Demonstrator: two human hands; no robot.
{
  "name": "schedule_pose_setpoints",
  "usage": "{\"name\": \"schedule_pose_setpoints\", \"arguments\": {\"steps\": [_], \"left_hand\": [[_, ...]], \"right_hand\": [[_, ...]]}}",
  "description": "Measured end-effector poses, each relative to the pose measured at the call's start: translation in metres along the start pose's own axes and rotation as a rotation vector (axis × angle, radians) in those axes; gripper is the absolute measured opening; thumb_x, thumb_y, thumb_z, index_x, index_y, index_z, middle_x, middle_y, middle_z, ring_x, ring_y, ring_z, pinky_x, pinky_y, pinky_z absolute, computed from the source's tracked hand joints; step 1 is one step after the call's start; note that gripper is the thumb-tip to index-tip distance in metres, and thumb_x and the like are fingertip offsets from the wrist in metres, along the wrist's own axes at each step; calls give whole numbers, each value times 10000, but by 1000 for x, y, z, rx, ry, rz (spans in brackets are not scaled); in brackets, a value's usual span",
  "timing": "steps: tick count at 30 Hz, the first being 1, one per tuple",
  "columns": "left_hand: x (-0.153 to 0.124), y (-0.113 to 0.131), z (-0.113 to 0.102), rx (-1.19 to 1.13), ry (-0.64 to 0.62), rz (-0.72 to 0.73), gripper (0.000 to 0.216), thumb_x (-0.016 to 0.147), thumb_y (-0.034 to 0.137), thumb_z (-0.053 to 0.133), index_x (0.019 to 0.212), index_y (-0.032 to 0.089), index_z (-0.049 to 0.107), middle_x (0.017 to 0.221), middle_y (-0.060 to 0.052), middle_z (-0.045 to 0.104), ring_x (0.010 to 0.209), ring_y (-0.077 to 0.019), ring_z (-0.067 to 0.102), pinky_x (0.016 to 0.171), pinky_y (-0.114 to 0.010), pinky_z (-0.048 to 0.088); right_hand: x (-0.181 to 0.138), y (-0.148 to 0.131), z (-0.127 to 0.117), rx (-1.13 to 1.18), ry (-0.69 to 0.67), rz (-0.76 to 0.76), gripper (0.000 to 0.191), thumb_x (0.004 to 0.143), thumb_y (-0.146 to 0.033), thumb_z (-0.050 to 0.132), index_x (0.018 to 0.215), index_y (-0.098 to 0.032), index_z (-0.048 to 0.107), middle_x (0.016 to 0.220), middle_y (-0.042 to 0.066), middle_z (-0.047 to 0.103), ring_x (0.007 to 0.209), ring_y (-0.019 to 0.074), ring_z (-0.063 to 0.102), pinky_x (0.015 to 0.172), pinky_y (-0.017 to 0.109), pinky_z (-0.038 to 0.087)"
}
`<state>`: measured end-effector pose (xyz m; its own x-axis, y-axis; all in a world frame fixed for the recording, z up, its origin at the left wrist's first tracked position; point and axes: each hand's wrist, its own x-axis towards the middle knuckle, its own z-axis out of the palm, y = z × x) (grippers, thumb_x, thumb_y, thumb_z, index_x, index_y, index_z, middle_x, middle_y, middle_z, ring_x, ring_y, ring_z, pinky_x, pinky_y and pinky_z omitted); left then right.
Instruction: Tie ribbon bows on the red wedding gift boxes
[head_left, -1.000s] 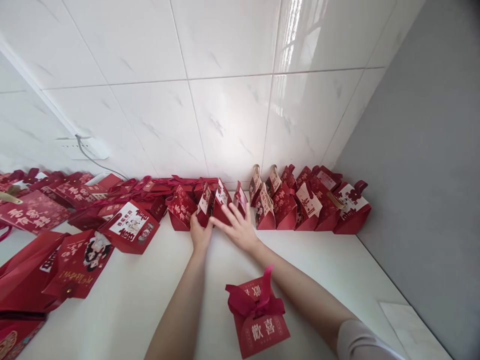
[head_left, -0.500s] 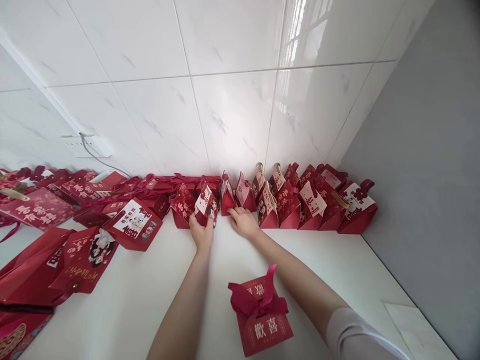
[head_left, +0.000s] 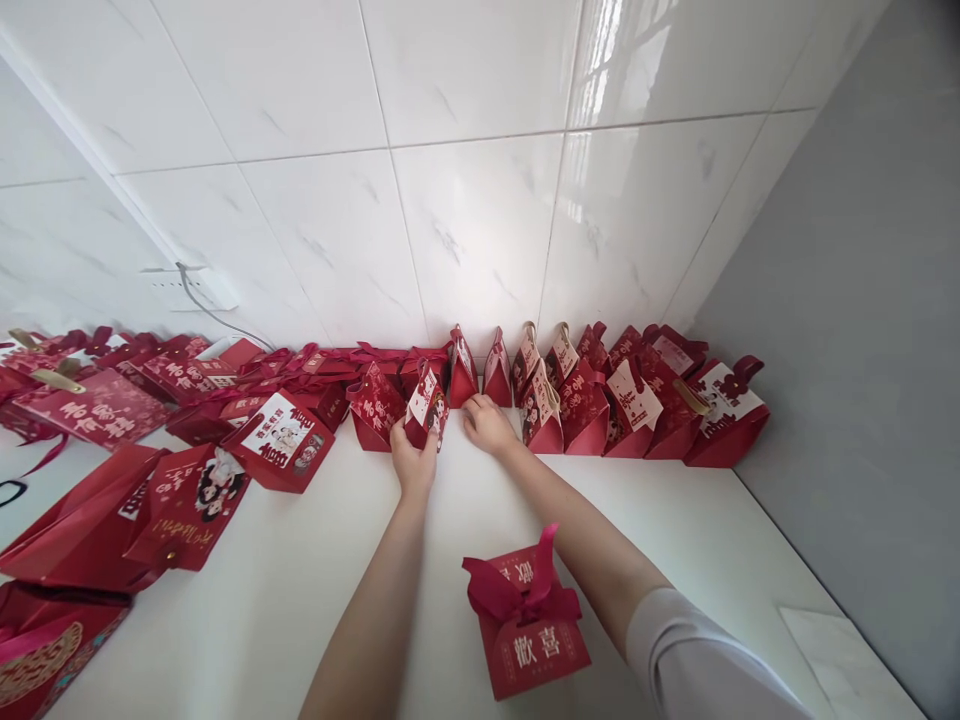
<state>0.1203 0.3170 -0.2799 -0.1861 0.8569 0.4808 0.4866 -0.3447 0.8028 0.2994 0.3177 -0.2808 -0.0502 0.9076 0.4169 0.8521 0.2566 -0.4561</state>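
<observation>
White-panelled box [head_left: 429, 398], left of centre: pinched between thumb and fingers of the left hand [head_left: 415, 460]. Farther and rightward, a narrow red box [head_left: 463, 376] has shifted toward the wall [head_left: 480, 230], lengthening the far row [head_left: 528, 352] leftward; the right hand [head_left: 489, 425] curls before it, grip unclear.

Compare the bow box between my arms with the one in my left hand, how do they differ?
The bow-topped box has a magenta ribbon bow; the held box shows none. The bow-topped box bears pale characters on red; the held box has a white printed panel. The bow-topped box sits nearer the camera; the held box, gripped by the left hand, stands nearer the wall. Both are red.
</observation>
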Motion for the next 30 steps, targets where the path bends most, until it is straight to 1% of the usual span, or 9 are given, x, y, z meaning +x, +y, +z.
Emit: {"name": "schedule_pose_setpoints", "arguments": {"steps": [7, 12, 19, 20, 22, 24, 25, 28, 30], "left_hand": [[-3, 9, -9, 141, -29, -75, 514, 782, 381, 664, 1220, 163, 507, 1228, -163, 587, 1155, -328, 567, 982, -467, 462], [-18, 22, -15, 260, -90, -42, 532, 757, 434, 674, 1174, 136, 531, 1150, -200, 597, 1136, -403, 562, 934, -524, 465], [-39, 55, 2, 101, -600, 331, 558, 858, 461, 606, 1335, 210, 461, 1289, -126, 565, 1199, -271, 567, 989, -393, 472], [-37, 57, 2, 80, -570, 373, 551, 868, 439, 602, 1347, 210, 454, 1317, -127, 548, 1241, -267, 537, 1037, -399, 441], [-27, 56, -3, 97, -282, 364, 575, 864, 417, 614, 1354, 173, 439, 1376, -167, 487, 1333, -300, 443, 1122, -456, 349], [-9, 47, -14, 134, 91, 222, 676, 840, 424, 642, 1381, 115, 379, 1438, -232, 386, 1393, -347, 347, 1153, -525, 273], [3, 39, -21, 146, 192, 118, 719, 843, 433, 636, 1404, 99, 334, 1451, -250, 357, 1393, -352, 344, 1150, -540, 271], [33, 14, -41, 207, 155, -135, 607, 885, 433, 570, 1358, 107, 377, 1340, -215, 484, 1276, -306, 490, 1100, -499, 370], [42, 1, -50, 246, 98, -193, 546, 857, 420, 603, 1287, 123, 446, 1224, -180, 573, 1156, -297, 578, 1032, -481, 446]], "right_hand": [[-18, -3, 2, 115, 20, -15, 183, 894, -116, 491, 1022, -181, 606, 1072, 111, 600, 1051, 252, 535, 957, 387, 441], [-62, -18, -13, 249, -16, -98, 187, 882, -111, 523, 1025, -194, 609, 1112, 100, 624, 1097, 235, 554, 969, 373, 460], [-152, -13, -64, 393, -17, -63, 183, 904, -93, 504, 962, -219, 622, 1045, 62, 650, 994, 185, 624, 902, 316, 505], [-161, -11, -70, 400, -9, -43, 178, 907, -99, 504, 958, -221, 625, 1056, 64, 646, 1001, 188, 624, 899, 320, 506], [-176, -8, -79, 407, 4, -5, 185, 915, -107, 497, 968, -225, 630, 1074, 66, 640, 1009, 193, 622, 894, 328, 506], [-183, -7, -83, 406, 17, 26, 203, 920, -104, 481, 983, -227, 630, 1064, 66, 640, 994, 197, 622, 881, 337, 504], [-184, -7, -84, 403, 24, 38, 208, 919, -102, 476, 985, -227, 630, 1050, 66, 642, 979, 200, 621, 871, 343, 502], [-181, -7, -82, 390, 34, 48, 195, 908, -105, 491, 953, -227, 636, 982, 58, 655, 936, 216, 612, 854, 366, 489], [-178, -8, -81, 382, 32, 40, 184, 897, -107, 508, 923, -228, 644, 952, 51, 662, 920, 222, 606, 853, 377, 478]]}}
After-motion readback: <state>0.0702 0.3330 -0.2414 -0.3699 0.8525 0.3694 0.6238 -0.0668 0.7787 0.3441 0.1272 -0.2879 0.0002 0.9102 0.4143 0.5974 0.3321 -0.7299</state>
